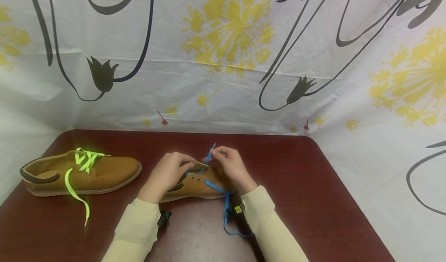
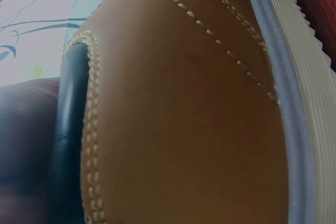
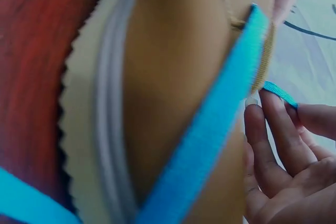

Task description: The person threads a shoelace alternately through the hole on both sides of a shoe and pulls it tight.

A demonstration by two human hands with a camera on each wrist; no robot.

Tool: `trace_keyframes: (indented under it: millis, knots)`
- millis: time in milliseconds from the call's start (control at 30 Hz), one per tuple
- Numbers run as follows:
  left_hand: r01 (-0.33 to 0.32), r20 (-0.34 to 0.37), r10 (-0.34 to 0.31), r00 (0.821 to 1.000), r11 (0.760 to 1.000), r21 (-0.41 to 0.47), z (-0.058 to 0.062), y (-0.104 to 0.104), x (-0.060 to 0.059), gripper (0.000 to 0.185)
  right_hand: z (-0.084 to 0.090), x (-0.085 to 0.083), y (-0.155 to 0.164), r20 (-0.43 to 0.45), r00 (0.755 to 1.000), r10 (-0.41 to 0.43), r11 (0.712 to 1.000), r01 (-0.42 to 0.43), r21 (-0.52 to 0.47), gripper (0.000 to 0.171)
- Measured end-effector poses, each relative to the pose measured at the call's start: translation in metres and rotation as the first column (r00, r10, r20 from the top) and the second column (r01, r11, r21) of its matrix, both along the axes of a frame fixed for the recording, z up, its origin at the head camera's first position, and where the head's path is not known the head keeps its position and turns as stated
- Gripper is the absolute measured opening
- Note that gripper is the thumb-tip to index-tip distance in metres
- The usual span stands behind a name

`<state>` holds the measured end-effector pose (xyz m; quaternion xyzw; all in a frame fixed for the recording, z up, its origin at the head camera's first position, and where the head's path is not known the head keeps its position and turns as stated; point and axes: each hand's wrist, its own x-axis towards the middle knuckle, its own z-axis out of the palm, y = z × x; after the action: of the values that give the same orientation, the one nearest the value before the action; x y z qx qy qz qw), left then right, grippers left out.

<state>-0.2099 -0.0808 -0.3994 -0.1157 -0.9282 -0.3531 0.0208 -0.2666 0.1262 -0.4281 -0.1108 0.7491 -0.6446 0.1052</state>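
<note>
While our left hand (image 1: pixel 169 172) curls over the top of a tan suede shoe (image 1: pixel 198 184) at the middle of the dark red table (image 1: pixel 303 200), our right hand (image 1: pixel 230 163) pinches the tip of a blue shoelace (image 1: pixel 216 187) just above the shoe's eyelets. We see the left fingers bent round the upper near its tongue, gripping it, with the shoe's sole resting on the table beneath them. From the right wrist view, the fingertips (image 3: pixel 268 124) close on the end of the blue shoelace (image 3: pixel 281 94) beside the shoe's eyelet flap, and a broad run of the same lace crosses the side of the shoe (image 3: pixel 173 77) below the fingers. Past our right wrist the rest of the lace trails down the shoe's side and loops on the table between our two cream sleeves. The left wrist view is filled by the shoe's stitched suede side (image 2: pixel 184 119) and ribbed pale sole. Well off to the far side of our left fingers lies a second tan shoe (image 1: pixel 81 172), threaded with a neon green shoelace (image 1: pixel 81 168) whose loose end hangs onto the table
</note>
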Motion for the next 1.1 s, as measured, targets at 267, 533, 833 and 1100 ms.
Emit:
trace_keyframes:
  millis: [267,533,833,1100]
  knots:
    - [0.003,-0.003,-0.003,1.0,1.0,0.0,-0.001,-0.001,0.0,0.017,0.021,0.002,0.01,-0.015,0.997,-0.075,0.994,0.073,-0.087,0.025]
    - [-0.005,0.016,0.005,1.0,1.0,0.012,-0.001,-0.001,0.002,0.017,0.042,0.005,0.025,-0.124,0.981,-0.149,0.976,0.126,-0.18,0.021]
    - [-0.013,0.03,0.013,0.999,1.0,0.014,-0.001,-0.003,0.002,0.018,0.062,0.009,0.041,-0.163,0.959,-0.23,0.946,0.181,-0.271,0.018]
    - [-0.01,0.038,0.009,0.999,1.0,0.022,-0.002,-0.001,0.001,0.018,0.071,0.01,0.043,-0.173,0.958,-0.229,0.945,0.176,-0.277,0.02]
